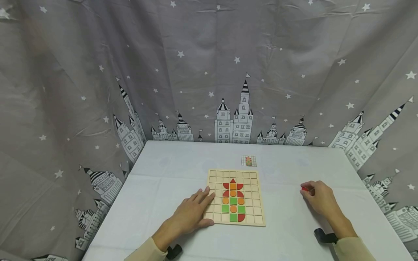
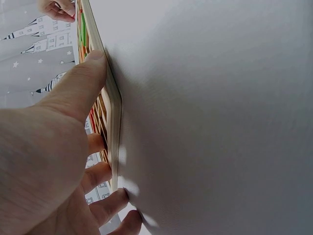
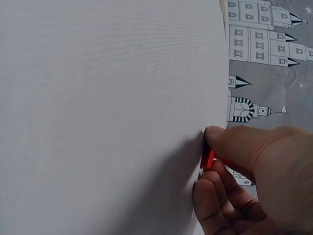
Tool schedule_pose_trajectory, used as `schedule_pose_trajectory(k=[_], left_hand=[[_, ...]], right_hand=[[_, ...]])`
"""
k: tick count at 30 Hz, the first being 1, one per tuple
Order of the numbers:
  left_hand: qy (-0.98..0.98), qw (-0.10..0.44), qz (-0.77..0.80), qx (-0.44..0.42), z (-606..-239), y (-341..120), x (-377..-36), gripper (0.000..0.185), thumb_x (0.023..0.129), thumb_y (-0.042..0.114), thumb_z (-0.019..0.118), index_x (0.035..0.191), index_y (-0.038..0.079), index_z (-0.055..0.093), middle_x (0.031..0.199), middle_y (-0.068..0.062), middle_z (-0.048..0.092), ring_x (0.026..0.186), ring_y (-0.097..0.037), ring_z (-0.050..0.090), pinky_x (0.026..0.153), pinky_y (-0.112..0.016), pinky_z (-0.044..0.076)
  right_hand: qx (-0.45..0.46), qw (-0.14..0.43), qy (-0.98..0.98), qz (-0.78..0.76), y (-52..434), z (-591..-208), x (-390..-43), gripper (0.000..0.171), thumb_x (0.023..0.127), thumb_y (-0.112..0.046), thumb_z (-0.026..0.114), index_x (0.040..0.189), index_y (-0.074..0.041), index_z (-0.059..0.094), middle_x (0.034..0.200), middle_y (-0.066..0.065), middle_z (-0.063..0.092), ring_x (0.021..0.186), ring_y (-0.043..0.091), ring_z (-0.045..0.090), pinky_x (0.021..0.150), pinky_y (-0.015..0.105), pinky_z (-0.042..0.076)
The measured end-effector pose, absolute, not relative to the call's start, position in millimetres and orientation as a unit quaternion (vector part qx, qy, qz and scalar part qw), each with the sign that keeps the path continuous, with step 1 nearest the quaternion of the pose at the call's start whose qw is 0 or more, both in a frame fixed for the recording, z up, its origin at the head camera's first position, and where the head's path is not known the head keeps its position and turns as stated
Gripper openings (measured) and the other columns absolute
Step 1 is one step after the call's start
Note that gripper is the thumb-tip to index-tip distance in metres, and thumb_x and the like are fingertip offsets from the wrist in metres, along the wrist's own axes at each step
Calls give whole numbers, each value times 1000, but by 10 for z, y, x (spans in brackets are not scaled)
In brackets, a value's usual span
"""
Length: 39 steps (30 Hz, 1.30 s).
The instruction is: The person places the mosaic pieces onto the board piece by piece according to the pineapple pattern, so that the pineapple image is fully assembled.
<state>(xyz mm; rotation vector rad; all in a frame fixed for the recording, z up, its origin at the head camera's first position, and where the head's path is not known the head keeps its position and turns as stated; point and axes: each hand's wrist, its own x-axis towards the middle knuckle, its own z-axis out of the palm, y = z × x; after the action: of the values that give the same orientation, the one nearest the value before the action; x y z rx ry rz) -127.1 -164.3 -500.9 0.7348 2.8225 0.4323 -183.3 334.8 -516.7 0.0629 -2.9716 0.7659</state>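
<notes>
A square wooden grid board point(image 1: 253, 206) lies on the table, with red, orange and green flat pieces set in a figure down its middle columns. My left hand point(image 1: 191, 212) rests on the board's left edge with its fingers spread. In the left wrist view the thumb point(image 2: 80, 81) lies over the board's rim, and two fingertips touch the cloth beside it. To the right of the board, my right hand point(image 1: 320, 197) pinches a small red piece point(image 3: 208, 155) between thumb and fingers, close to the table. The piece's full outline is hidden by the fingers.
A small picture card point(image 1: 249, 161) with a similar figure on a grid lies behind the board. White cloth point(image 1: 183, 163) covers the table. A grey curtain point(image 1: 196, 72) printed with castles and stars hangs behind and at the sides.
</notes>
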Motion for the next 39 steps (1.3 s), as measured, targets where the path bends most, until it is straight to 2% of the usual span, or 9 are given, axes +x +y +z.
schedule_pose_trajectory(k=[4,9,14,19,23,30,39], left_hand=[[953,95,145,250,-5010,-1645,-1276,97,102,59,84,177,10,48,187,-21,44,168,-51,51,120,-69,57],[952,94,146,251,-5001,-1646,-1278,97,102,59,84,177,10,48,187,-21,44,167,-51,51,119,-70,58],[951,90,149,255,-4992,-1645,-1280,97,102,60,84,177,10,48,186,-22,44,167,-51,51,118,-70,58],[952,88,145,254,-4997,-1642,-1283,97,102,60,85,177,10,49,186,-22,45,167,-51,52,118,-69,58],[953,89,144,253,-5007,-1643,-1282,97,102,60,85,177,10,48,186,-21,44,167,-50,52,118,-69,59],[954,92,142,249,-5012,-1641,-1278,98,101,60,85,178,11,48,187,-20,44,168,-50,51,119,-69,58],[954,96,144,245,-5020,-1642,-1277,98,102,60,85,178,12,47,187,-20,43,169,-50,50,121,-69,57]], right_hand=[[24,42,-967,250,3310,-5157,-1817,23,103,-8,86,123,5,83,104,16,74,91,24,69,73,28,52],[23,41,-964,263,3214,-5114,-1804,27,104,-9,87,126,5,81,112,21,76,96,29,75,73,25,55],[33,43,-959,278,3097,-5068,-1797,27,104,-10,88,126,3,81,116,22,78,98,31,80,77,29,62],[50,42,-956,285,2928,-5041,-1775,25,103,-10,88,126,-1,82,111,16,86,95,27,81,82,36,67],[59,28,-954,294,2757,-5021,-1763,27,103,-11,89,128,-5,82,115,13,87,94,22,80,84,37,70],[98,15,-942,319,2461,-4949,-1737,36,98,-3,91,132,-6,83,120,12,86,85,12,78,75,24,65],[165,9,-919,358,2132,-4885,-1679,29,96,3,90,121,-12,89,117,2,85,96,13,83,88,33,72]])
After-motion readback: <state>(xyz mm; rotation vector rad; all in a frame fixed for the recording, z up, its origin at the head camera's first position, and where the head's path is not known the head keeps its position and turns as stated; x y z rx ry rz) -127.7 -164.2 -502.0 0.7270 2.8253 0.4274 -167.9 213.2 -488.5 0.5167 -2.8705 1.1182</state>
